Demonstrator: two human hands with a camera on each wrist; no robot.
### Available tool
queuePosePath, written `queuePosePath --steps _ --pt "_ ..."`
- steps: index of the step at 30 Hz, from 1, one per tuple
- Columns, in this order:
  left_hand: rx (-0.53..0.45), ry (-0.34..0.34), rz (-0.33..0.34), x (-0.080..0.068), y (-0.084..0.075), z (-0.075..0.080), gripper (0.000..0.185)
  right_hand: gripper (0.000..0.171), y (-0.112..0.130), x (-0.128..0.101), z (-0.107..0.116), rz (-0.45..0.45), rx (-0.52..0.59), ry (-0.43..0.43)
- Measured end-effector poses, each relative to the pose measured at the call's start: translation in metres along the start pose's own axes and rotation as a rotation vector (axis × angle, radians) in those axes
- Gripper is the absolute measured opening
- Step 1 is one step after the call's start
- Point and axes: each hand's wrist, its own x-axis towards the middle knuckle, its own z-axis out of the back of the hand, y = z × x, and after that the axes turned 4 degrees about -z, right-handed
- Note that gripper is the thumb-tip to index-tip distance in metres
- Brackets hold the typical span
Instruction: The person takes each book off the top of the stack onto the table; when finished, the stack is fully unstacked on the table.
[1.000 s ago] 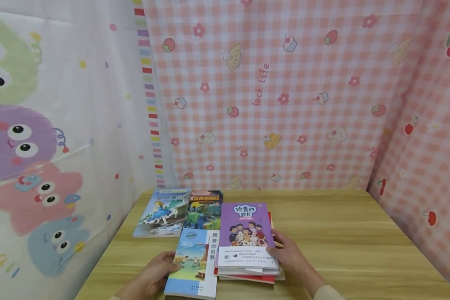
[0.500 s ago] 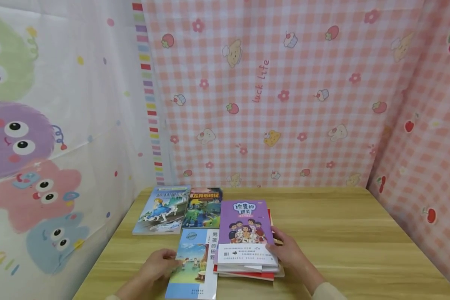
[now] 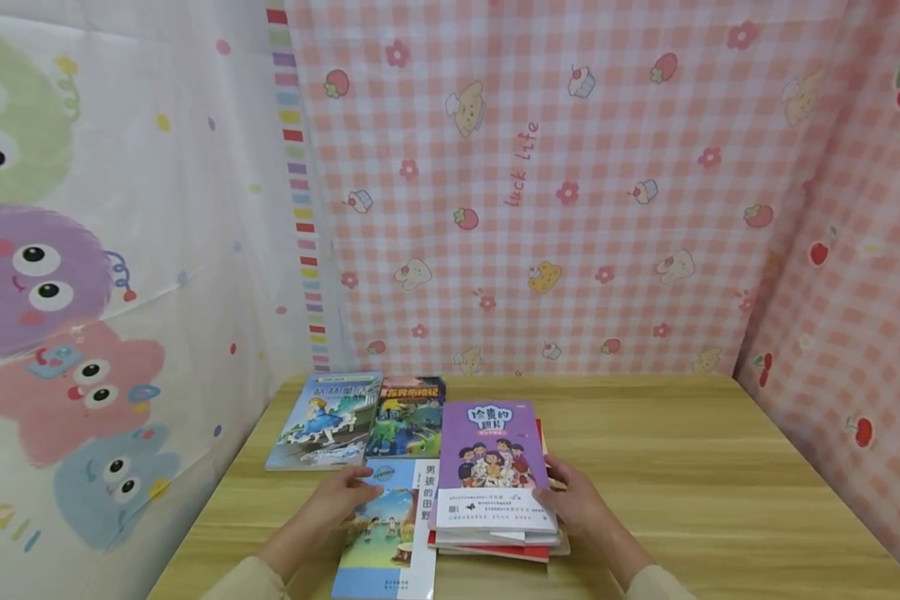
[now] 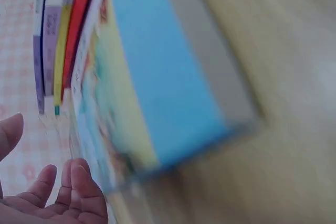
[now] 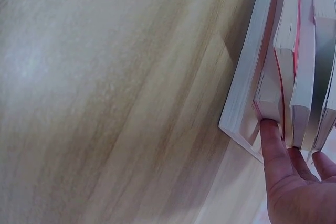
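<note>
A blue and white picture book lies flat at the near edge of the wooden table. My left hand rests on its far left corner with the fingers stretched out; the left wrist view shows this book blurred, with the fingers loose beside it. Just to the right stands a stack of several books, a purple one on top. My right hand lies against the stack's right side, thumb on the purple cover. In the right wrist view a fingertip presses the stack's page edges.
Two more books lie flat at the back left: a pale blue one and a dark green one. Pink checked cloth closes the back and right, and a cartoon-printed sheet the left. Bare wood stretches to the right.
My left hand has slid from the picture book's left edge forward onto its far left corner. The right hand and the stack have stayed put.
</note>
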Motion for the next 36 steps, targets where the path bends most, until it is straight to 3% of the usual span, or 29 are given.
queuePosePath --steps 6,14,20,29,36 --pt "-0.013 0.044 -0.052 0.016 -0.019 -0.028 0.057 0.059 -0.003 0.0 0.001 -0.031 0.048 -0.012" --pt "-0.026 0.077 -0.008 0.039 -0.029 -0.057 0.067 0.05 -0.004 0.0 -0.001 -0.078 0.061 0.007" --pt "-0.094 0.148 -0.101 0.046 -0.031 -0.066 0.061 0.05 -0.003 -0.001 -0.001 -0.056 0.054 -0.012" --pt "-0.231 0.138 -0.103 0.045 -0.023 -0.058 0.055 0.05 -0.001 0.001 0.001 -0.113 0.011 -0.01" --pt "-0.311 0.134 -0.075 0.043 -0.011 -0.045 0.056 0.05 -0.004 -0.001 -0.004 -0.01 -0.067 -0.044"
